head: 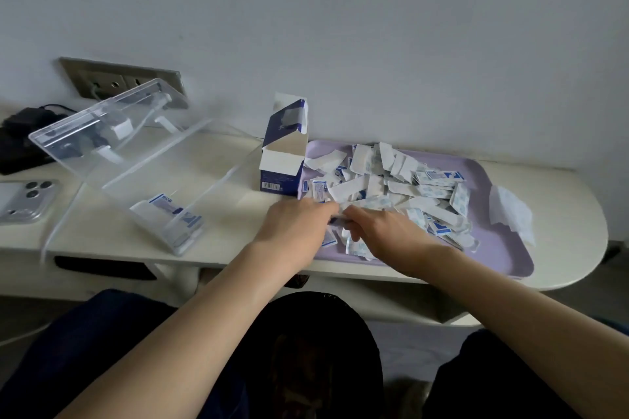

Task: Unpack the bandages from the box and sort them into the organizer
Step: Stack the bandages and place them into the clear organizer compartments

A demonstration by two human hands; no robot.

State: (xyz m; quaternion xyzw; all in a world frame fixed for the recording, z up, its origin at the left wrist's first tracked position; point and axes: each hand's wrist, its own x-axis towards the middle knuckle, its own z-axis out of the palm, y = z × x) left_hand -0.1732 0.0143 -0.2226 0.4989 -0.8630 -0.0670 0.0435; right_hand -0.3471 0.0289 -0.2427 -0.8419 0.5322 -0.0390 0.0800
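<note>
A heap of white-and-blue wrapped bandages (401, 190) lies on a lilac tray (503, 248). The opened blue-and-white box (282, 160) stands upright at the tray's left edge, flaps up. A clear plastic organizer (136, 160) sits to the left, lid tilted open, with a few bandages (170, 211) in its near end. My left hand (292, 224) and my right hand (384, 231) meet at the tray's near left corner, both closed on a small bundle of bandages (337, 218) between them; the fingertips are blurred.
A phone (23, 201) in a clear case lies at the far left of the cream table. A black charger and cable (23, 133) sit below a wall socket (112, 82). A crumpled white paper (510, 214) rests right of the tray. A dark bin (306, 350) stands under the table.
</note>
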